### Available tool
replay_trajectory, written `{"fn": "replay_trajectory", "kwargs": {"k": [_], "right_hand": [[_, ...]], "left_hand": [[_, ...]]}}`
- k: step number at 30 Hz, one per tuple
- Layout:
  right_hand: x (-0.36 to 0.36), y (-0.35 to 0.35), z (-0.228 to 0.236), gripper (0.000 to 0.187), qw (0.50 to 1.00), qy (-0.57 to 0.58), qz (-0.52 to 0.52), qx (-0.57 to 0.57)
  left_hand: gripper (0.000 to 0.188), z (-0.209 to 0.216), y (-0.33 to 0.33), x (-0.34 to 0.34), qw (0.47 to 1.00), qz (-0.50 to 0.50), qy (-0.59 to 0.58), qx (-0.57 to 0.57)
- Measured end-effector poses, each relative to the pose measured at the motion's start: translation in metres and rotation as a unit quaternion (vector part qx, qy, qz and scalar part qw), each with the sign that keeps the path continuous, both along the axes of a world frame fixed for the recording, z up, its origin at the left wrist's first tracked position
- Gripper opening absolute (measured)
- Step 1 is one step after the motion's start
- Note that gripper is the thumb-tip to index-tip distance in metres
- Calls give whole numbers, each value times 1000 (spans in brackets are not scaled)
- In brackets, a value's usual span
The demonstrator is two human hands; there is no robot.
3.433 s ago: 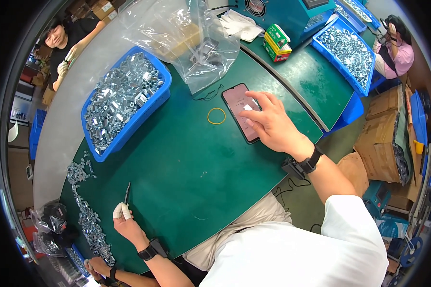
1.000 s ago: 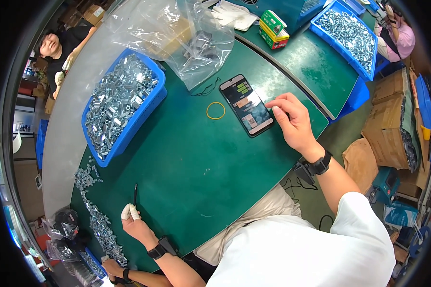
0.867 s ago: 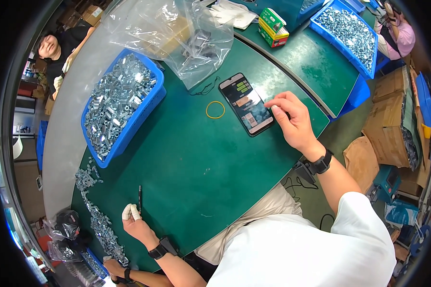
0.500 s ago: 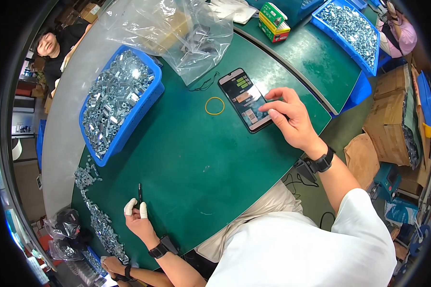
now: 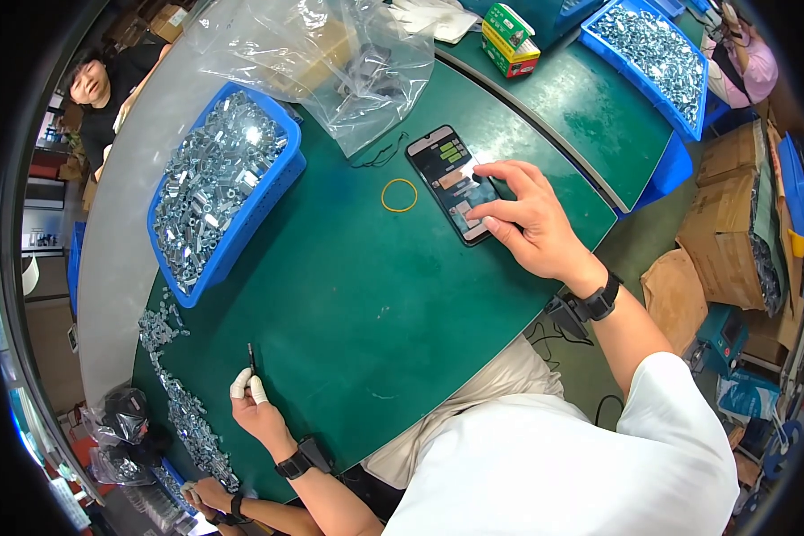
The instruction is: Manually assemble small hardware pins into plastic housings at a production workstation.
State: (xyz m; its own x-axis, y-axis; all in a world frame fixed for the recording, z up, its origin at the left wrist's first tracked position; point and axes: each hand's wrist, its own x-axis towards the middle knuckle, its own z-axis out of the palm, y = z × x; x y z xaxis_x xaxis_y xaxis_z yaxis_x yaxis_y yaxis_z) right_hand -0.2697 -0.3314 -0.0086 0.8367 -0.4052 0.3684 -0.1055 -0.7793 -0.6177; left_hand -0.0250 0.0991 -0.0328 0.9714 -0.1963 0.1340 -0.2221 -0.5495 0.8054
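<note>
1. Progress: can't tell worked pieces from unworked. Blue bin (image 5: pixel 243 243), far left, heaped with metal parts (image 5: pixel 210 201); more loose parts (image 5: pixel 190 427) strewn along left table edge, outside bin. No part visible in either hand.
2. Left hand (image 5: pixel 261 423), near left: covered fingertips together, apparently pinching thin dark tool (image 5: pixel 251 356); exact grip partly hidden.
3. Right hand (image 5: pixel 538 234): fingers loosely spread over phone (image 5: pixel 436 159); screen contact can't be told. Phone lit, flat on green table (image 5: pixel 330 299), right of centre.
4. Yellow rubber band (image 5: pixel 399 211) just left of phone; dark cord (image 5: pixel 382 154) beyond it.
5. Far side: clear plastic bag (image 5: pixel 366 98), white gloves (image 5: pixel 435 18), small green-yellow-red box (image 5: pixel 511 45).
6. In the way, judging by placement: phone occupies right hand; co-worker's hand (image 5: pixel 213 494) sits beside loose parts, near left.
</note>
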Motion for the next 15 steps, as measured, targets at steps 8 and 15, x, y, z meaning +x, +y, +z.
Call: {"fn": "replay_trajectory", "kwargs": {"k": [8, 15], "right_hand": [[-4, 1, -5, 20, 993, -42, -31, 110], [-4, -7, -11, 21, 989, -72, -39, 122]], "left_hand": [[25, 5, -5, -4, 998, 21, -38, -47], [27, 10, 2, -5, 996, 48, 33, -63]]}}
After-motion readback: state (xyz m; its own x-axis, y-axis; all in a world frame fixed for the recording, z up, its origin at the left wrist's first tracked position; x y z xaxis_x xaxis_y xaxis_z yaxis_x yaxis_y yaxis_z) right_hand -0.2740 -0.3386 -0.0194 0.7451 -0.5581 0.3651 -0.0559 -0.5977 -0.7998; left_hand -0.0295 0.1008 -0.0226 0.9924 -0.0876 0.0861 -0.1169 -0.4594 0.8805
